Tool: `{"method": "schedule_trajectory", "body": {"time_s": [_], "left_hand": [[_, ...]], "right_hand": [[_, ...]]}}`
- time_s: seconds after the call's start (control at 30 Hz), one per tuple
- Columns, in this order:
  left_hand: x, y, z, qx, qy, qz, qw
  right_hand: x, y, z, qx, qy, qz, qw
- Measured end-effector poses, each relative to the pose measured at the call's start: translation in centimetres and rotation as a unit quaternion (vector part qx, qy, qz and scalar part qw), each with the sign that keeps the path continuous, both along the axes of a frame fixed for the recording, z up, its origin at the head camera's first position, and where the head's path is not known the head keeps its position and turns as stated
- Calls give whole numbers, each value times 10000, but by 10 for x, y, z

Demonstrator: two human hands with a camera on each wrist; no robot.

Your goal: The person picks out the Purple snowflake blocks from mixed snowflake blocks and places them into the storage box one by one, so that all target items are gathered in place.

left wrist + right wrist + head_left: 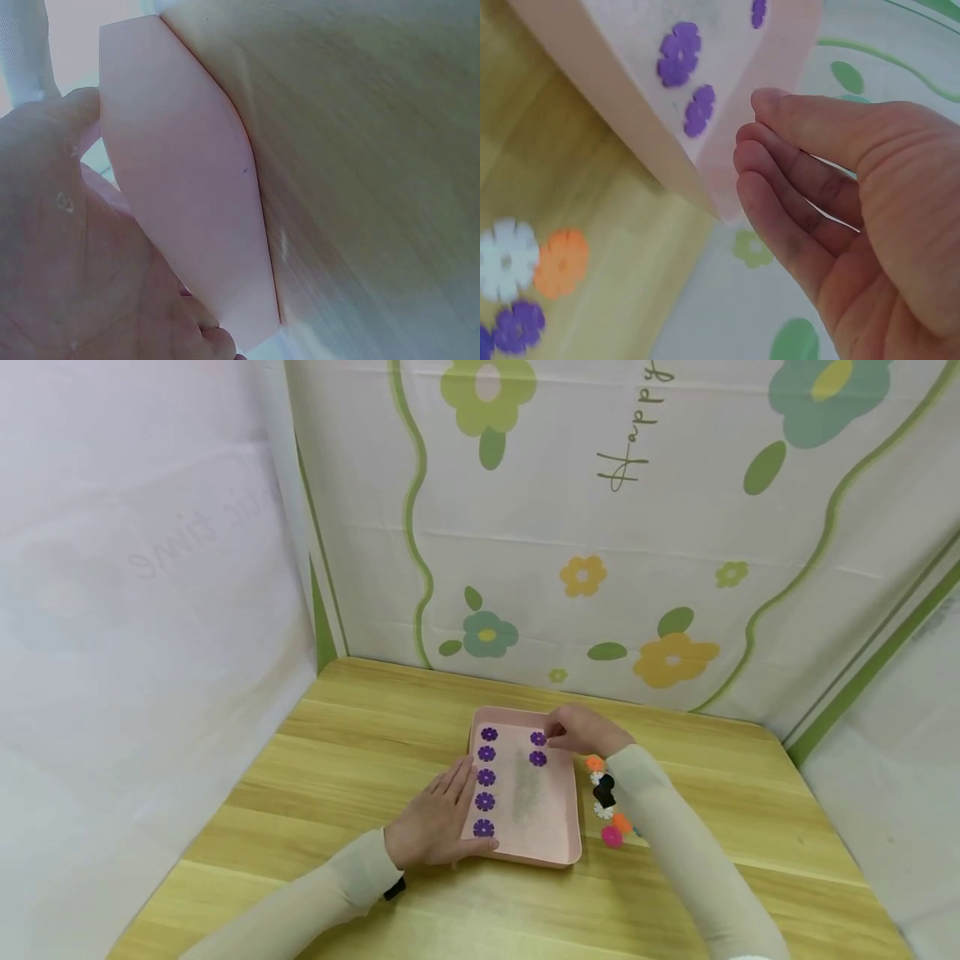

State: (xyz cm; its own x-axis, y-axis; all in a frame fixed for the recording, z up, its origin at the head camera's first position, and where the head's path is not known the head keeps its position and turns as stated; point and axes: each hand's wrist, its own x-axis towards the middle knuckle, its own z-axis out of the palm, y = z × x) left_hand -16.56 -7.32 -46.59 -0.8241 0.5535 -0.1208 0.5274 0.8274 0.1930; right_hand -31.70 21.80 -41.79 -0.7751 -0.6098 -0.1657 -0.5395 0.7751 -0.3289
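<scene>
Step (my read): building the right column of purple flower pieces (537, 758) in the tray (551, 827); far piece being set or straightened, can't tell which.
Next move (my guess): clear the far piece without nudging it, then pick up another purple and lay it flat below the second, in line.
Left hand: (435, 818) fingers extended and slightly spread along the tray's left wall, thumb across its near-left corner; looks like bracing, not clasping.
Left column: five purple pieces (486, 777) along the left wall, far-left to near-left corner.
Tray: flat on the table (300, 777), close to its far edge; long axis runs near to far, short end facing the far edge.
Right column: two pieces, by the far-right corner, line parallel to the long axis. Round, flat, so no heading or long axis of their own.
Right hand: (581, 729) over the far-right corner, fingers loosely bent, thumb tip near index tip, nothing visible between; tips just beside the far piece.
Loose pieces: (612, 836) on the table off the tray's right wall, mixed colours; right wrist view shows a loose purple piece (519, 327) there.
</scene>
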Motion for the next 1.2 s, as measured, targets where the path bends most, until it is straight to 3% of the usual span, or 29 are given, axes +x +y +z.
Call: {"method": "schedule_trajectory", "body": {"time_s": [0.3, 0.57, 0.9, 1.2], "left_hand": [[0, 1, -1, 55, 56, -33, 10000], [1, 1, -1, 53, 0, -5, 10000], [3, -1, 1, 49, -37, -30, 10000], [3, 0, 2, 117, 30, -35, 9999]], "right_hand": [[23, 43, 20, 29, 110, -37, 9999], [49, 86, 20, 228, 102, -154, 9996], [68, 123, -7, 161, 180, -387, 9990], [74, 138, -38, -253, -138, -1165, 9928]]}}
